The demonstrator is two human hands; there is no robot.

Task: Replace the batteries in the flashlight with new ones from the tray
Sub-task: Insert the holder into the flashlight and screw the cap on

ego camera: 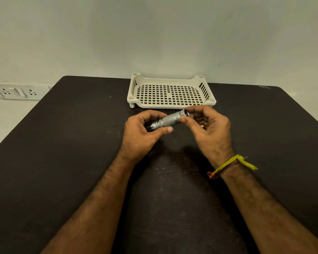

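A small silver flashlight [170, 120] with a knurled body is held level above the dark table, just in front of the tray. My left hand [142, 132] grips its head end, thumb under the barrel. My right hand [207, 125] pinches the tail end between thumb and fingers, where a dark cap shows. The cream perforated tray [134, 89] stands at the back of the table, and I see no batteries inside it. A small orange-tinted bit peeks out behind my right palm; I cannot tell what it is.
The dark table [72, 143] runs from the wall toward me. A white wall socket panel [17, 91] sits low on the wall at the left. A yellow thread band [231, 165] circles my right wrist.
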